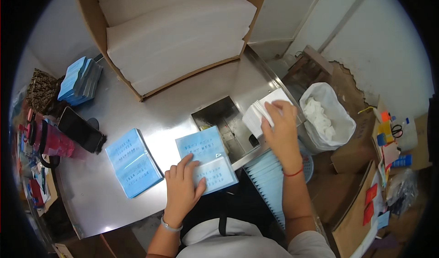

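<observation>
My left hand (180,182) lies with its fingers apart on a blue printed plastic packet (201,143). The packet has a paler lower half and sits at the front edge of the metal table, beside a rectangular opening. To the right, my right hand (283,127) has its thumb and fingers bent onto a stack of folded white sheets (276,98). How many sheets it grips is hidden. A pile of similar blue packets (132,162) lies to the left of my left hand.
An open cardboard box (183,77) with white layers stands at the back. Another packet pile (77,79), a dark phone (80,130) and a pink bottle (57,141) are at left. A white-lined bin (340,127) and blue packets in a row (265,173) are at right.
</observation>
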Action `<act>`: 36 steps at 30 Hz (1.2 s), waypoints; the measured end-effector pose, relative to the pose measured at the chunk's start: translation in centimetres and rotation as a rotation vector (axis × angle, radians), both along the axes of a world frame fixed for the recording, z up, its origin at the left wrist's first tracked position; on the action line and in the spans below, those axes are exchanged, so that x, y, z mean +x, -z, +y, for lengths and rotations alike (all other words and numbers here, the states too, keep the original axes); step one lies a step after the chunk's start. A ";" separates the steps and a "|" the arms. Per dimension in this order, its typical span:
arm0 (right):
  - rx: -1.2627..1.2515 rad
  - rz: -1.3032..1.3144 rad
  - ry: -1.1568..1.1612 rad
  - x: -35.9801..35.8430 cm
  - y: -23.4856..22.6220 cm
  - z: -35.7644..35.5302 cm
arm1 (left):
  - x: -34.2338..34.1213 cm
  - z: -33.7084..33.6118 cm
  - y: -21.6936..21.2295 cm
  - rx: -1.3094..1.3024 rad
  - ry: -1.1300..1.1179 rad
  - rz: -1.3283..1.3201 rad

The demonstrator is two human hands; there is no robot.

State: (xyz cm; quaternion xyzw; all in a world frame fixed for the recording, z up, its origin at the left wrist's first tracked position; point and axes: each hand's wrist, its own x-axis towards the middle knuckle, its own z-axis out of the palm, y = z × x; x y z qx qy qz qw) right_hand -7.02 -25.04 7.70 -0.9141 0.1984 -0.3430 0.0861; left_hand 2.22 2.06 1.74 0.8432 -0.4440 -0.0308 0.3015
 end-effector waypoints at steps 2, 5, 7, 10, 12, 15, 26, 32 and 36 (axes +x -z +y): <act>0.017 0.030 -0.002 -0.3 -0.2 -0.2 | 0.0 -0.1 -0.1 0.009 0.014 -0.093; -0.249 -0.036 0.058 -0.7 0.5 1.5 | 0.3 0.9 -0.2 0.075 0.060 -0.063; -0.119 -0.106 -0.268 -1.3 1.6 7.0 | 0.7 0.6 -0.3 0.084 0.091 -0.097; -0.024 0.139 -0.701 -2.7 6.0 13.9 | 1.9 0.5 1.7 0.007 0.042 0.095; -0.052 0.119 -0.621 -0.7 5.8 11.6 | 1.8 0.2 0.2 -0.088 0.140 -0.035; -0.082 0.295 -0.455 2.7 7.0 9.6 | -0.7 -2.0 -1.6 -0.040 0.091 0.241; -0.101 -0.215 -0.071 0.8 0.0 4.4 | 3.8 7.4 -0.1 0.191 -0.261 -0.349; -0.138 -0.017 0.059 0.8 2.3 2.0 | 7.6 9.3 -0.3 0.078 -0.396 -0.258; 0.082 -0.058 0.000 0.1 2.0 1.2 | 7.2 10.0 -0.7 0.397 -0.545 -0.133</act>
